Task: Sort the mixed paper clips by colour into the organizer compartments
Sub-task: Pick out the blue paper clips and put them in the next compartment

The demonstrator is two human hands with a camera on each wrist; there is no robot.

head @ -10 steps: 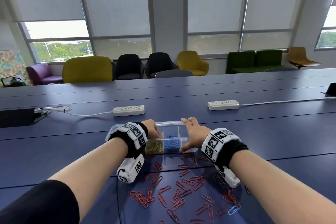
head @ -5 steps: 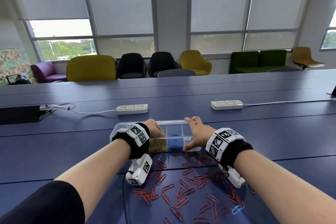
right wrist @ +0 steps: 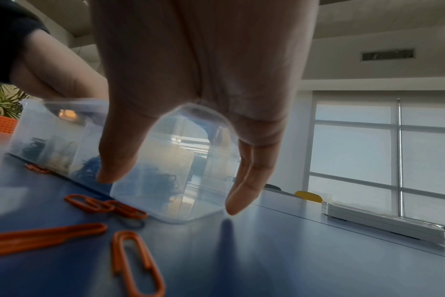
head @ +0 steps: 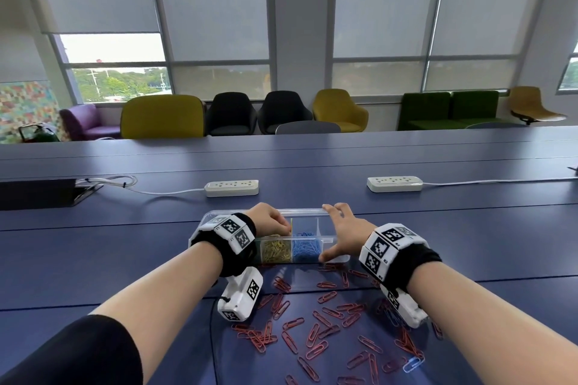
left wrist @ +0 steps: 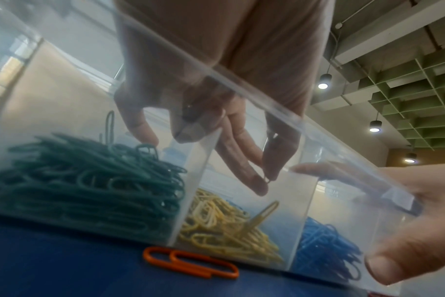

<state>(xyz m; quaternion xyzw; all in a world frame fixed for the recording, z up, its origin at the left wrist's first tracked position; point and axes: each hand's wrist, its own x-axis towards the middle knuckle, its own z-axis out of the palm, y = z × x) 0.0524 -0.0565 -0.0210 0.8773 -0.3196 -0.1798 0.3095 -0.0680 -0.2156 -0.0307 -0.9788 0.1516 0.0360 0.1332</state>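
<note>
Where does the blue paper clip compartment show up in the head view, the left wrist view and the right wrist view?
Head: blue clips at centre, between the two hands, right of the yellow clips.
Left wrist: blue clips at lower right, by the right hand's thumb.
Right wrist: blue clips, blurred, behind the thumb at left of centre.
Shared landmark: the clear organizer.

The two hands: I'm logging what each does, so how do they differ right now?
The left hand reaches down into the organizer, its fingers pinching a paper clip above the yellow pile; the right hand spans the organizer's end from outside, thumb on the near wall. Both touch the organizer.
</note>
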